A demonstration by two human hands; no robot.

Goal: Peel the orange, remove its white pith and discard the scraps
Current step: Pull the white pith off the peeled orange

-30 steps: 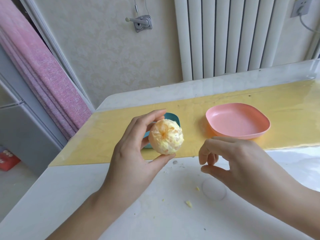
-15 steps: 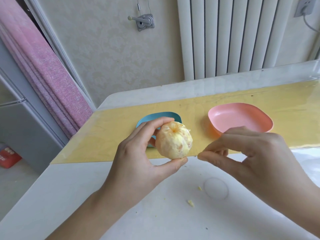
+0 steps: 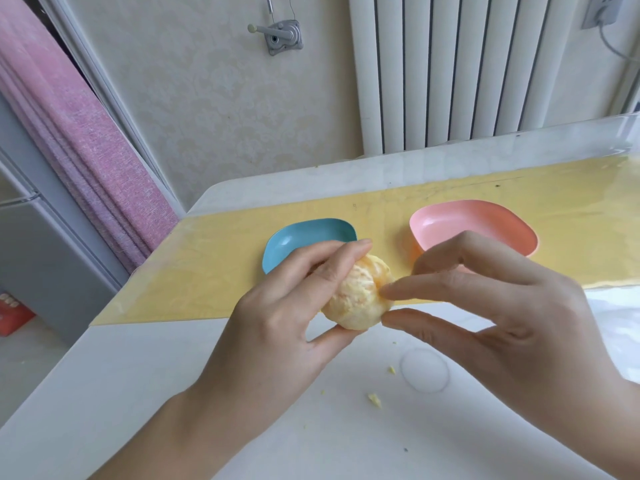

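Observation:
A peeled orange [image 3: 358, 296], pale with white pith over its segments, is held above the table's white front part. My left hand [image 3: 287, 313] grips it from the left, fingers over its top and thumb under it. My right hand [image 3: 485, 306] comes in from the right; its forefinger and thumb tips touch the orange's right side, a small gap between them. Whether they pinch any pith I cannot tell. Small pith scraps [image 3: 374, 399] lie on the table below.
A blue dish [image 3: 294, 242] and a pink dish [image 3: 485, 220] stand on the yellow mat [image 3: 207, 271] behind the hands. A radiator and wall rise at the back. The table's left edge drops to the floor beside a pink curtain [image 3: 69, 143].
My right hand has moved left to the orange, and its fingertips now touch the fruit. My left hand has turned the orange and lowered it slightly.

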